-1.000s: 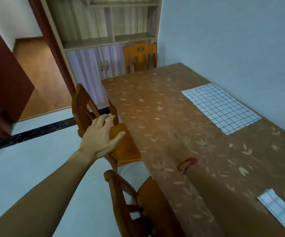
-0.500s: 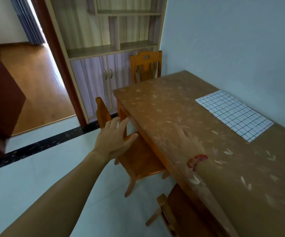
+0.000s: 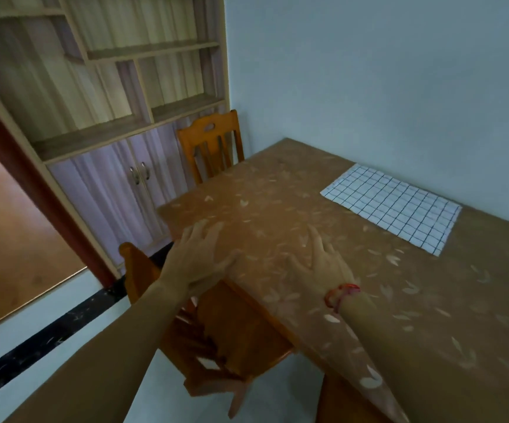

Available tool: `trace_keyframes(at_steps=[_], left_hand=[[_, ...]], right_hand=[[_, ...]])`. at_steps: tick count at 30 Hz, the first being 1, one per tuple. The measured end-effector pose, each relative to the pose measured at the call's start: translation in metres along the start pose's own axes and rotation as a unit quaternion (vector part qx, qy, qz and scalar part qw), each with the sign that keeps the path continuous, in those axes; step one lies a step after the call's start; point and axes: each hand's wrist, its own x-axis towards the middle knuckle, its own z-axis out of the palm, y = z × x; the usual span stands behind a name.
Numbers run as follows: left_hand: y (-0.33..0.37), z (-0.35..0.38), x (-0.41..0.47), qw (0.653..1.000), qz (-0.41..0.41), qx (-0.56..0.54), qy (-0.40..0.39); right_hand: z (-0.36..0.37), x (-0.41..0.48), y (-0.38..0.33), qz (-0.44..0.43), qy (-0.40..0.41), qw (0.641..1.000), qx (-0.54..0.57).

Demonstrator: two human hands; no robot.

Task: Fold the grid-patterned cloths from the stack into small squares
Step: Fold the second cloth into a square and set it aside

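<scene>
A white cloth with a dark grid pattern [image 3: 393, 209] lies flat on the brown leaf-patterned table [image 3: 277, 190], near the wall at the far right. My left hand [image 3: 198, 257] hovers with spread fingers over the table's near left edge, holding nothing. My right hand [image 3: 320, 264], a red string at its wrist, is stretched out flat over the tabletop, well short of the cloth. Both hands are blurred.
An orange wooden chair [image 3: 143, 270] stands below my left hand, tucked against the table edge. A second chair [image 3: 210, 145] stands at the table's far end. A cabinet with shelves and doors [image 3: 119, 178] fills the left wall beside a doorway.
The view has swung right and up. My left hand has moved from the chair back to the table edge. My right hand has slid further forward over the table. The small cloth at the lower right is out of view.
</scene>
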Motion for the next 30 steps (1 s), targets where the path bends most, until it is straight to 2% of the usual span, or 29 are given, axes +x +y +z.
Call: trace_keyframes(at_steps=[1,4,8,12,18,25,27,29,30], left_hand=[[-0.003,0.001,0.017,1.0,0.004,-0.007,-0.01],[-0.004,0.004,0.055,0.999,0.023,0.001,-0.047],[0.005,0.013,0.107,0.997,0.076,0.001,-0.034],[0.026,0.033,0.159,0.989,0.127,-0.005,-0.077],[0.072,0.057,0.207,0.969,0.234,-0.04,-0.061],[0.107,0.085,0.261,0.945,0.305,-0.048,-0.109],[0.121,0.096,0.274,0.941,0.309,-0.048,-0.131],[0.133,0.112,0.287,0.939,0.309,-0.048,-0.145],[0.138,0.124,0.294,0.936,0.315,-0.051,-0.149]], right_hand=[[0.004,0.014,0.004,0.013,0.033,0.999,0.023],[0.011,0.046,0.014,0.066,-0.036,0.997,-0.006],[-0.003,0.071,0.023,0.104,0.055,0.993,0.028],[-0.011,0.085,0.054,0.166,0.065,0.983,0.033],[-0.025,0.078,0.087,0.272,0.098,0.957,0.012],[-0.039,0.076,0.103,0.371,0.138,0.918,-0.01],[-0.021,0.078,0.141,0.405,0.101,0.909,0.019],[-0.003,0.083,0.177,0.429,0.013,0.901,0.068],[0.003,0.091,0.19,0.438,0.005,0.896,0.075]])
